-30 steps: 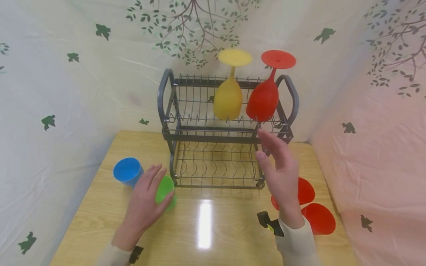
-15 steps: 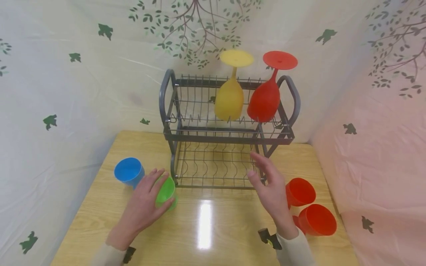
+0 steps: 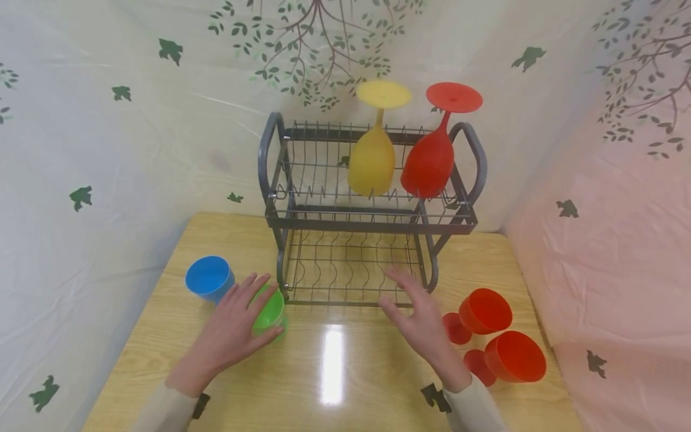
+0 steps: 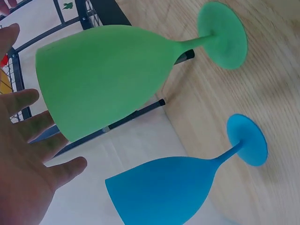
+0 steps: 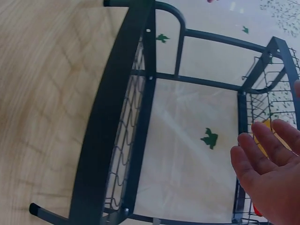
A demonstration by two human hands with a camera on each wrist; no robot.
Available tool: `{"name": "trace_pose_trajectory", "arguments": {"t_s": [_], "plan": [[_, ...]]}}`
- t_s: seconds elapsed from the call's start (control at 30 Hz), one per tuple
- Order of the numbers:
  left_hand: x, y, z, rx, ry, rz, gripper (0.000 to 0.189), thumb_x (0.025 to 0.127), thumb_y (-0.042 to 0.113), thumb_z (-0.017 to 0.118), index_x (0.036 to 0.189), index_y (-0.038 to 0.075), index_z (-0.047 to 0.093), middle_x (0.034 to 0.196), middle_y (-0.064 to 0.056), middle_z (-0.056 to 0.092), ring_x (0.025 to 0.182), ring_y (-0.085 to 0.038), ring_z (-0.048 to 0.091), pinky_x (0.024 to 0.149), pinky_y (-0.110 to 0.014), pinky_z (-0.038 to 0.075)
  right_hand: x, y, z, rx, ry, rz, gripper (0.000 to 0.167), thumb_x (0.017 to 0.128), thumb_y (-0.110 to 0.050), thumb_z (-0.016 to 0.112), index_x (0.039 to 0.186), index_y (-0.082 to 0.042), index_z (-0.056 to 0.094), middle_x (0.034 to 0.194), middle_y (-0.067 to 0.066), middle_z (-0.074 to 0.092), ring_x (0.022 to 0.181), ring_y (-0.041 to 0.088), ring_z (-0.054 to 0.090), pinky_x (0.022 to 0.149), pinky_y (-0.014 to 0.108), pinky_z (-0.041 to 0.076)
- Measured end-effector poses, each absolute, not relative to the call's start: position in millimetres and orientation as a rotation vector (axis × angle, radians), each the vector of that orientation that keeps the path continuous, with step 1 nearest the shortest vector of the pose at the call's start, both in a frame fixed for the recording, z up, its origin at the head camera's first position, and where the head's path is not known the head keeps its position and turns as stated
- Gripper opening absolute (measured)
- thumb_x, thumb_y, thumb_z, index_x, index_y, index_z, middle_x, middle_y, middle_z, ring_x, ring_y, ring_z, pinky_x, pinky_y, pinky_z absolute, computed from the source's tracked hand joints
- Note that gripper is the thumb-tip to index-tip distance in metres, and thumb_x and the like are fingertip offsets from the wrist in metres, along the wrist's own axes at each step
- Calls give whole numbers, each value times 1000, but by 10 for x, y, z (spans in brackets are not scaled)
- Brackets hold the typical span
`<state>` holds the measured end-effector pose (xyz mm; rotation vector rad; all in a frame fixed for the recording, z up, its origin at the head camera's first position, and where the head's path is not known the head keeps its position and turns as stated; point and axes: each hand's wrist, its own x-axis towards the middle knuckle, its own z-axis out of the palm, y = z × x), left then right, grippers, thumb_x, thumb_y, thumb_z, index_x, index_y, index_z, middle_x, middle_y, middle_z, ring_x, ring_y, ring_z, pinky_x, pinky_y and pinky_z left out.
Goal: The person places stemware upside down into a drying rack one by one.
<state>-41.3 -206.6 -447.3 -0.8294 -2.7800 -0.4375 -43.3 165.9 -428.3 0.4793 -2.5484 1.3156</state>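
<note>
My left hand [image 3: 232, 327] hovers over the green goblet [image 3: 272, 315], fingers spread above its rim and partly hiding it. The left wrist view shows the green goblet [image 4: 108, 77] standing upright on its foot, fingers beside its mouth and not wrapped round it. Just left of that hand stands a blue goblet [image 3: 207, 278], its bowl facing up. My right hand [image 3: 421, 327] is in the air in front of the rack's lower tier, thumb and fingers apart, holding nothing. To its right two red goblets [image 3: 486, 311] [image 3: 515, 357] stand upright on the table.
A dark two-tier dish rack [image 3: 372, 227] stands at the back of the wooden table [image 3: 367, 372]. Its upper tier bears an upside-down yellow goblet [image 3: 372, 159] and an upside-down red goblet [image 3: 430, 161], leaning slightly. Patterned sheeting [image 3: 162, 138] hangs behind and at both sides.
My right hand has come down and left from near the upper tier, uncovering the red goblets on the table. The left hand has barely shifted over the green goblet.
</note>
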Motion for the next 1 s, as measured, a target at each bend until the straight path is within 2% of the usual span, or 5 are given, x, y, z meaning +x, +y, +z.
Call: {"name": "trace_pose_trajectory", "arguments": {"t_s": [0.07, 0.23, 0.5, 1.0], "plan": [[-422, -2067, -4464, -835, -2800, -420, 83, 87, 53, 76, 149, 4, 51, 156, -22, 45, 143, -47, 41, 112, -66, 38, -435, 1662, -4335, 497, -2560, 1301, 54, 94, -18, 76, 144, -7, 59, 148, 14, 59, 138, 38, 51, 109, 64, 43], [-443, -2075, -4452, -855, -2832, -410, 85, 83, 53, 80, 148, 6, 53, 156, -23, 45, 140, -48, 44, 109, -65, 43, -440, 1663, -4446, 505, -2594, 1288, 54, 94, -21, 76, 143, -7, 59, 146, 14, 60, 137, 38, 53, 108, 64, 44], [-465, -2082, -4457, -859, -2902, -393, 79, 85, 54, 79, 148, 12, 55, 157, -21, 45, 141, -47, 44, 107, -65, 45, -434, 1653, -4518, 490, -2610, 1293, 52, 95, -22, 75, 143, -9, 60, 146, 11, 60, 137, 38, 53, 108, 64, 44], [-508, -2058, -4469, -906, -2870, -322, 69, 84, 43, 85, 142, 12, 61, 140, -21, 58, 126, -40, 57, 101, -57, 53, -431, 1695, -4547, 462, -2622, 1305, 52, 96, -25, 74, 143, -8, 59, 147, 11, 60, 135, 37, 56, 106, 63, 47]]}}
